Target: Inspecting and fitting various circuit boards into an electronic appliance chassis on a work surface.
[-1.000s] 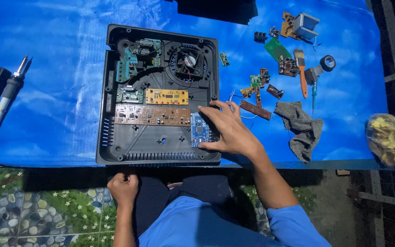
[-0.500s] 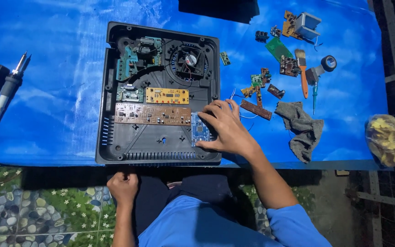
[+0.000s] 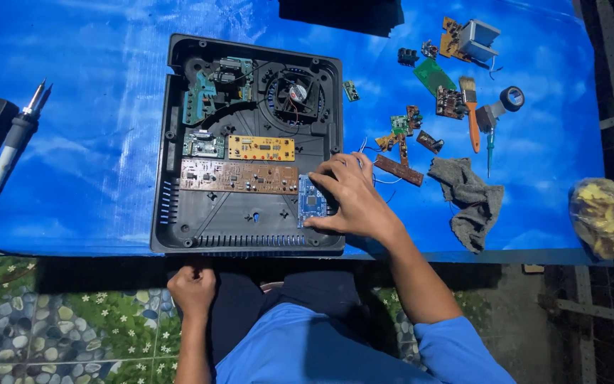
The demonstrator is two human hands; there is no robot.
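The black appliance housing (image 3: 250,146) lies open and flat on the blue sheet (image 3: 94,156) that covers the table, its near edge just above the person's lap, with a round fan (image 3: 295,94) in its far right corner and a green power board (image 3: 211,89) to the fan's left. Across its middle runs a long brown circuit board (image 3: 239,176), and just above that sits a shorter yellow board (image 3: 261,148). At the brown board's right end, near the housing's lower right corner, lies a small blue circuit board (image 3: 310,201). The right hand (image 3: 353,199) rests over the blue board's right edge, fingers spread and curled down onto it, thumb at its lower corner; whether it grips or merely presses I cannot tell. The left hand (image 3: 192,290) is closed in a loose fist below the table edge, apparently holding nothing. To handle the board well, I judge the fingers should bear on its edges, keep it level, and avoid tugging the thin wires (image 3: 381,179) beside the wrist. Loose board scraps, a brush (image 3: 471,107) and a grey rag (image 3: 472,199) lie to the right.
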